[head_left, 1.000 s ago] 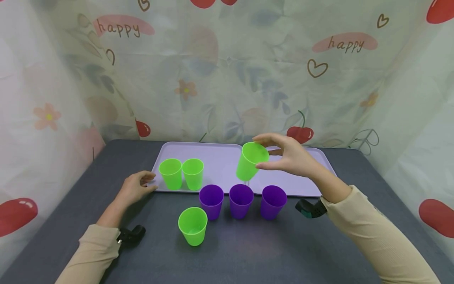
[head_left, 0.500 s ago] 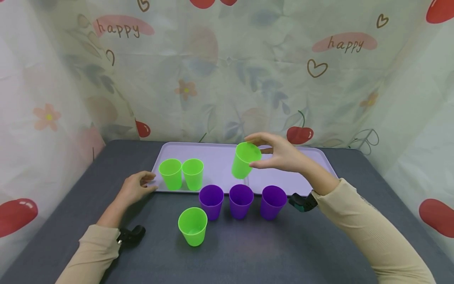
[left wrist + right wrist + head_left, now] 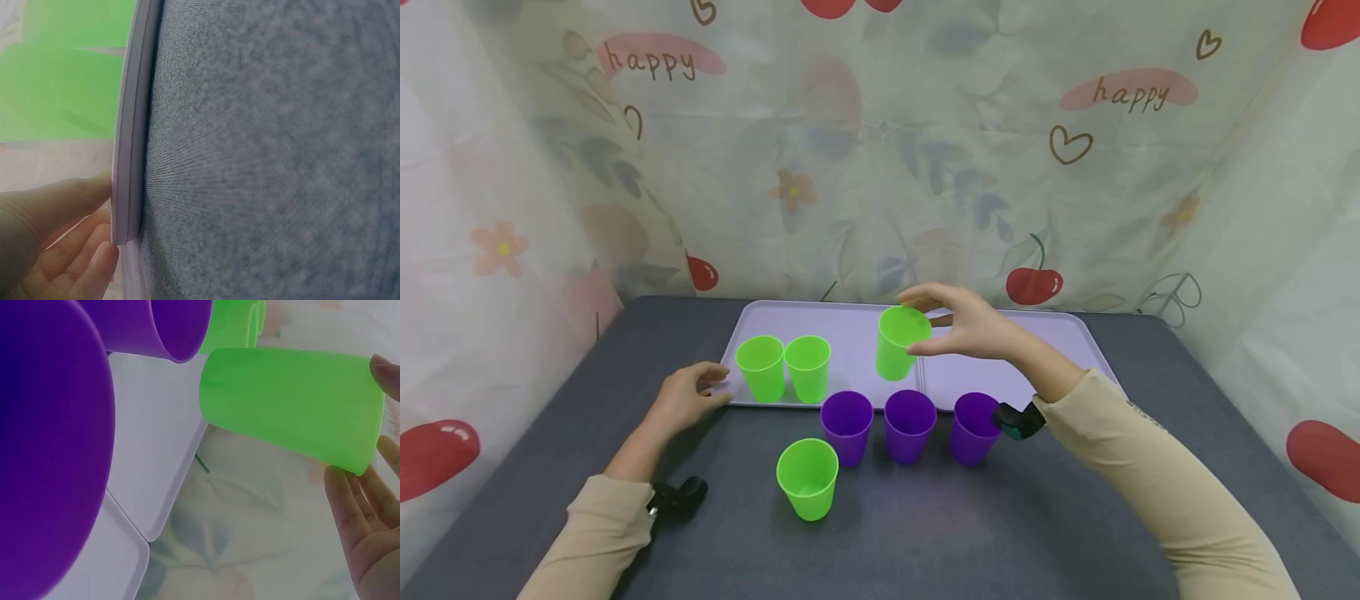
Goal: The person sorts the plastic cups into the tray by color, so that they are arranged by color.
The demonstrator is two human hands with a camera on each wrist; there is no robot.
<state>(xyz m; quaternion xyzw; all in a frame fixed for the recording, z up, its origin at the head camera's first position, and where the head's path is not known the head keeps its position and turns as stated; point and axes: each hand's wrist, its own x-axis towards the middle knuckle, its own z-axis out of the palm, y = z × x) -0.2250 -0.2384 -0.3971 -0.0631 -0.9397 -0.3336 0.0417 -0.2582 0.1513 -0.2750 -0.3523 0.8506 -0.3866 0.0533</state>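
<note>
My right hand (image 3: 966,323) pinches a green cup (image 3: 895,346) at its rim between thumb and fingers. The cup hangs upright, slightly tilted, above the right part of the left lilac tray (image 3: 853,325). In the right wrist view the thumb and fingertips hold the rim of that green cup (image 3: 287,406). Two green cups (image 3: 762,368) (image 3: 808,368) stand side by side on the left of this tray. My left hand (image 3: 687,398) grips the tray's front left corner; in the left wrist view thumb and fingers meet the tray rim (image 3: 128,156).
Three purple cups (image 3: 847,429) (image 3: 910,427) (image 3: 973,429) stand in a row before the trays. Nearer, one more green cup (image 3: 808,479) stands on the dark table (image 3: 925,542). A second lilac tray (image 3: 1000,379) adjoins the first on the right. A patterned curtain (image 3: 880,167) closes the back.
My right hand has moved left with the green cup, from near the seam between the trays to over the left tray. The left hand and the other cups have stayed put.
</note>
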